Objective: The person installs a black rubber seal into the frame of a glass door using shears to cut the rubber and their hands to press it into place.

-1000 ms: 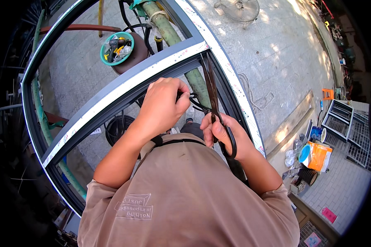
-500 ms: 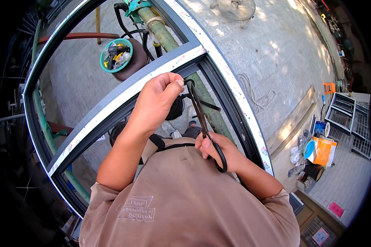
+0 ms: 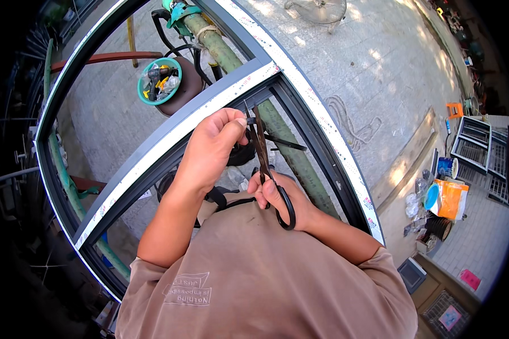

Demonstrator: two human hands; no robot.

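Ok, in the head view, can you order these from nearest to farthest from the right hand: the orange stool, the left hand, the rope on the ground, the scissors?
From the right hand:
1. Scissors: held in it.
2. Left hand: ahead, to the left.
3. Rope: on the ground, ahead to the right.
4. Orange stool: far right.

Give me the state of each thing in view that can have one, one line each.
Scissors: slightly open
Black strip: pinched at one end
Left hand: closed on the black strip
Right hand: closed on the scissors
Window frame: partly covered in white film
Teal basin: upright, holding a drill
Rope: loose on the ground
Fan: unclear whether running
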